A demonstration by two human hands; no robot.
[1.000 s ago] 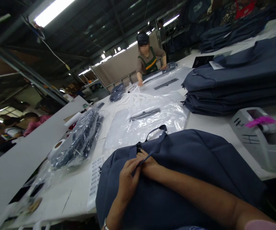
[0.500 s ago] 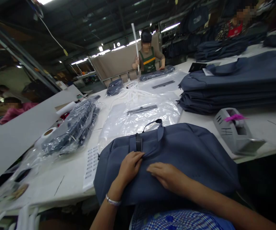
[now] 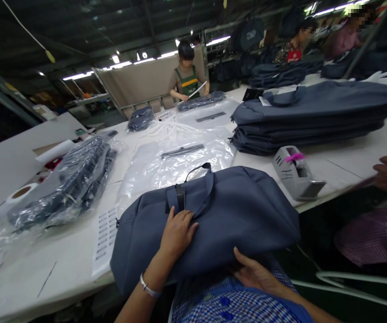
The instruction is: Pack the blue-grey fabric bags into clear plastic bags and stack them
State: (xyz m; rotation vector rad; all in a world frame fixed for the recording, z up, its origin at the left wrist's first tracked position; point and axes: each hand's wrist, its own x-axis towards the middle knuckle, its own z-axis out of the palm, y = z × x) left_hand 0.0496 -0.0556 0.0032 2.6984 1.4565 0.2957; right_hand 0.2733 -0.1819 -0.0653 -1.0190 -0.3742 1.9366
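Long and white, the factory bench point(image 3: 341, 168) carried a slate-blue fabric bag point(image 3: 233, 215) at its near edge. Left hand point(image 3: 176, 233) lay flat, fingers spread beside the handle; right hand point(image 3: 255, 274) gripped its lower edge. Unbagged yet; clear plastic bags point(image 3: 180, 163) waited beyond.

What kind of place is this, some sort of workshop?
Probably a bag factory's packing area. A stack of identical blue bags lies on a long white table, clear plastic bags are laid out beside a tape dispenser, and the left hand rests on another blue bag.
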